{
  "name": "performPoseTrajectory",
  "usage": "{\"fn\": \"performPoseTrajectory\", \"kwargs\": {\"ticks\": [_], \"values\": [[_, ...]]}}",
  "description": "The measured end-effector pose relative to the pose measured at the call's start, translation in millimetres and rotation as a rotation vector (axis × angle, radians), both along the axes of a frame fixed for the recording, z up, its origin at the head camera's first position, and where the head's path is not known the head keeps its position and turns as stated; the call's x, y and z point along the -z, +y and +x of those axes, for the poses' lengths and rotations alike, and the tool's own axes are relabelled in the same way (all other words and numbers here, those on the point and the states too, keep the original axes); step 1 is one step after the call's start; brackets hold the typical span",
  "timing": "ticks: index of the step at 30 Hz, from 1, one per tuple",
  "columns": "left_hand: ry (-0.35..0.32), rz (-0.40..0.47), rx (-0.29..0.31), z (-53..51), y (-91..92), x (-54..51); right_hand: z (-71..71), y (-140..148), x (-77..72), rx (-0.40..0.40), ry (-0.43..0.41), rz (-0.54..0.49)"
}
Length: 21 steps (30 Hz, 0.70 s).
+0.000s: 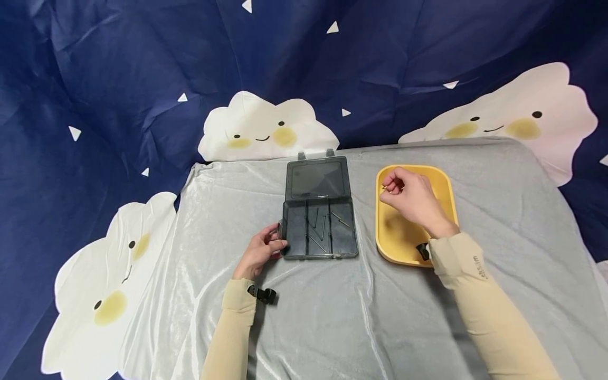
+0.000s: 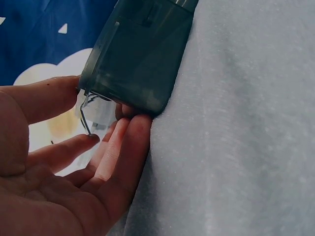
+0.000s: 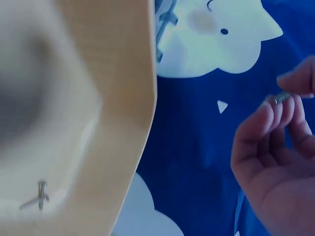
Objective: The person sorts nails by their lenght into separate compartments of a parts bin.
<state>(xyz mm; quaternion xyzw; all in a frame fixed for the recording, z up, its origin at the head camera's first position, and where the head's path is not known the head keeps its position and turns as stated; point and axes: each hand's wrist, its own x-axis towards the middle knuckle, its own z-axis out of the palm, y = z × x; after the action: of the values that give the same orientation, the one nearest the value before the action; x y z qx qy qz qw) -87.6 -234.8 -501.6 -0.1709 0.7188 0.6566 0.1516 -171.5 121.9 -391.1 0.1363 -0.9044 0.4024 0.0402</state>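
Screw (image 3: 281,98), shiny and threaded, sits pinched in right grip (image 1: 415,199); left grip (image 1: 258,250) holds box (image 1: 295,229).

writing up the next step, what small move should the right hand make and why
Probably carry the pinched screw across to the open box: the right hand holds it above the yellow tray, and other screws lie in the box.

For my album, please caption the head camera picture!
Right hand pinches a screw over a yellow tray; left hand holds a box.

box (image 1: 295,232) 1 | tray (image 1: 444,189) 1 | hands (image 1: 258,251) (image 1: 416,200) 2 | boxed screws (image 1: 324,227) 5
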Motion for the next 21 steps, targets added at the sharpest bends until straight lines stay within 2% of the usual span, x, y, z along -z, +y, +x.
{"fn": "performPoseTrajectory", "kwargs": {"ticks": [4,8,16,21], "values": [[-0.004,0.008,-0.003,1.1,0.7,0.0,1.8,-9,0.4,0.058,0.023,-0.086],[0.005,0.022,0.002,0.4,1.1,0.1,3.3,-17,-2.5,0.078,0.018,-0.182],[0.001,0.015,0.001,-0.2,0.0,2.4,7.6,-30,-7.1,0.040,-0.098,-0.430],[0.011,0.013,-0.005,-0.8,0.1,3.1,12.5,-38,-7.3,0.013,-0.148,-0.498]]}}
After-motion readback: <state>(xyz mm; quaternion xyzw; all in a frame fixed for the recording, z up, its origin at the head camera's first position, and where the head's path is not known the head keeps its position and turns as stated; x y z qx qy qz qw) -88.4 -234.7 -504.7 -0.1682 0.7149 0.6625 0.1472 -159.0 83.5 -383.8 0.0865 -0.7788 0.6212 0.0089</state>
